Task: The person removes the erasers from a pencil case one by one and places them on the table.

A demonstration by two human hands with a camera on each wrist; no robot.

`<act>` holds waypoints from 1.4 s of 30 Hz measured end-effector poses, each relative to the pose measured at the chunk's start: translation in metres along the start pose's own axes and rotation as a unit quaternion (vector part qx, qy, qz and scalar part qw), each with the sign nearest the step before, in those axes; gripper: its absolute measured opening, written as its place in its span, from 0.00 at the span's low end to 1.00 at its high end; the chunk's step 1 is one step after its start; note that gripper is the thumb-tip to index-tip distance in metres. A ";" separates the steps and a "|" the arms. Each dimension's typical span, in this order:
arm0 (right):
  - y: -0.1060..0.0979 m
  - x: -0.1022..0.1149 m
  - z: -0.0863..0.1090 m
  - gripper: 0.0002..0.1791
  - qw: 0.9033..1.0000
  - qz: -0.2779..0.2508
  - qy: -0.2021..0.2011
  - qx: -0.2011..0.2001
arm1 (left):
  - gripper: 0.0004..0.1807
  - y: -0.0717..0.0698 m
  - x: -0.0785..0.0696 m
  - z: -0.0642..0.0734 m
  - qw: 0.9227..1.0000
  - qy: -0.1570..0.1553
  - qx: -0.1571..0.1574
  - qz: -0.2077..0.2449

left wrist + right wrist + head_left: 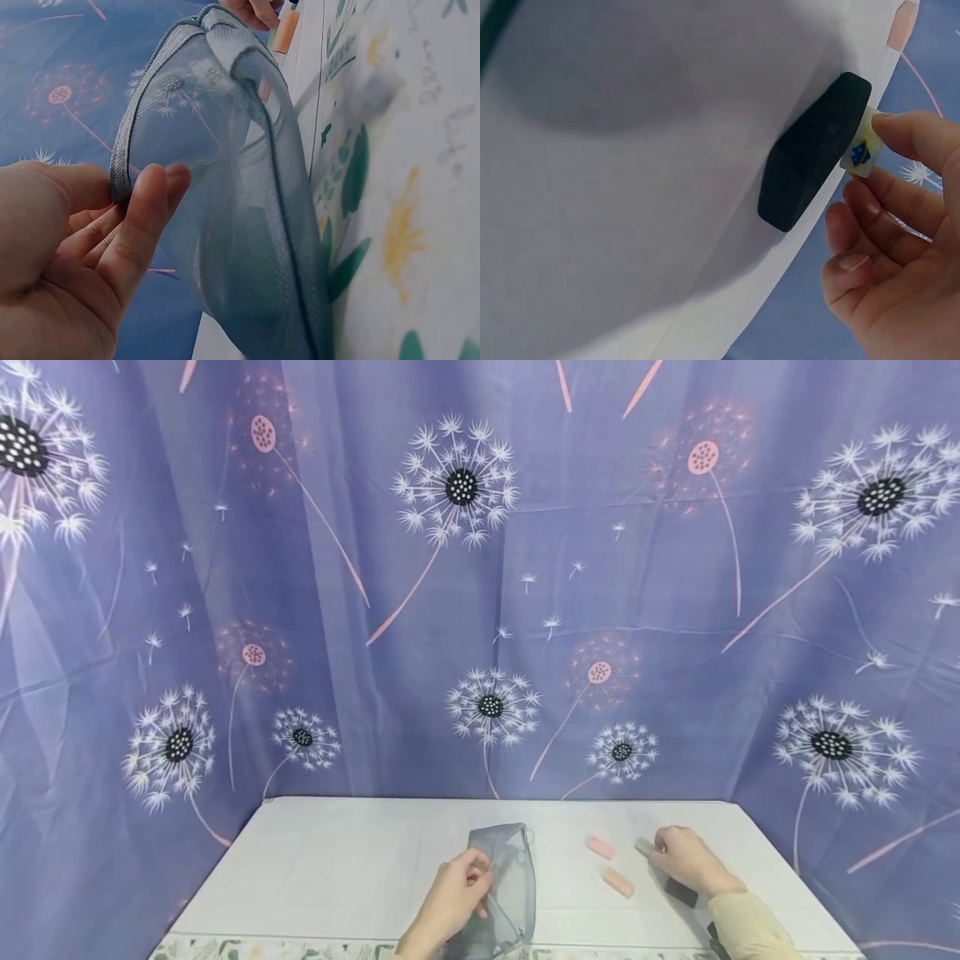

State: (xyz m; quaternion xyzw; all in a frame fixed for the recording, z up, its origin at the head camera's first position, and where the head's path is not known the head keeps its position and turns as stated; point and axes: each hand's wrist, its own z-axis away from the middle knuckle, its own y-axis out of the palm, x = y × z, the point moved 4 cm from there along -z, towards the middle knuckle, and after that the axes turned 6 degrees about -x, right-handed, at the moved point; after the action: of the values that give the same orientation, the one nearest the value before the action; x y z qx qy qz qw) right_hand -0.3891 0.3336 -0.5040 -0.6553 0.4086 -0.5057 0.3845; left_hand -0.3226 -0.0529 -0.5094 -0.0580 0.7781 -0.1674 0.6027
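A grey-blue see-through mesh pouch (517, 881) with a zip stands near the table's front edge. My left hand (459, 893) pinches its zipped rim between thumb and fingers, as the zipper edge (124, 161) in the left wrist view shows. On the right, my right hand (690, 858) pinches a small pale-green block (643, 847) by thumb and fingertips. A blue mark shows on that block's end (862, 152) in the right wrist view. Close by lies a dark angular block (814, 154), partly under the right hand in the head view. The pouch's contents are hard to make out.
Left of the right hand lie a pink block (601, 847) and an orange block (618, 882). Another dark object (716, 941) is partly hidden by the right sleeve. A purple dandelion-print curtain (555, 577) surrounds the white table (337, 868); its front edge has a leafy printed cloth.
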 end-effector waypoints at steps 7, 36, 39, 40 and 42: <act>0.004 -0.007 0.000 0.06 1.000 0.005 0.009 0.018 | 0.10 0.001 0.001 0.000 1.000 0.000 0.003 0.001; -0.045 0.059 0.037 0.30 0.997 -0.001 -0.037 -0.067 | 0.10 0.002 0.002 0.000 1.000 0.004 0.004 0.002; -0.049 0.078 0.041 0.27 0.996 -0.027 -0.049 -0.068 | 0.10 0.002 0.001 0.000 1.000 0.009 0.007 0.006; -0.050 0.083 0.041 0.27 0.996 -0.038 -0.051 -0.067 | 0.10 0.001 0.001 0.000 1.000 0.011 0.007 0.005; -0.051 0.091 0.040 0.27 0.994 -0.072 -0.047 -0.063 | 0.10 0.000 0.000 -0.001 1.000 0.014 0.007 0.003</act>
State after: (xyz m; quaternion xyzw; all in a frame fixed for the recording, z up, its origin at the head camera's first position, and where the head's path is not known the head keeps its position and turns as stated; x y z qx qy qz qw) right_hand -0.3281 0.2717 -0.4331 -0.7288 0.3730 -0.4738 0.3244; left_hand -0.3239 -0.0527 -0.5096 -0.0492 0.7853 -0.1713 0.5929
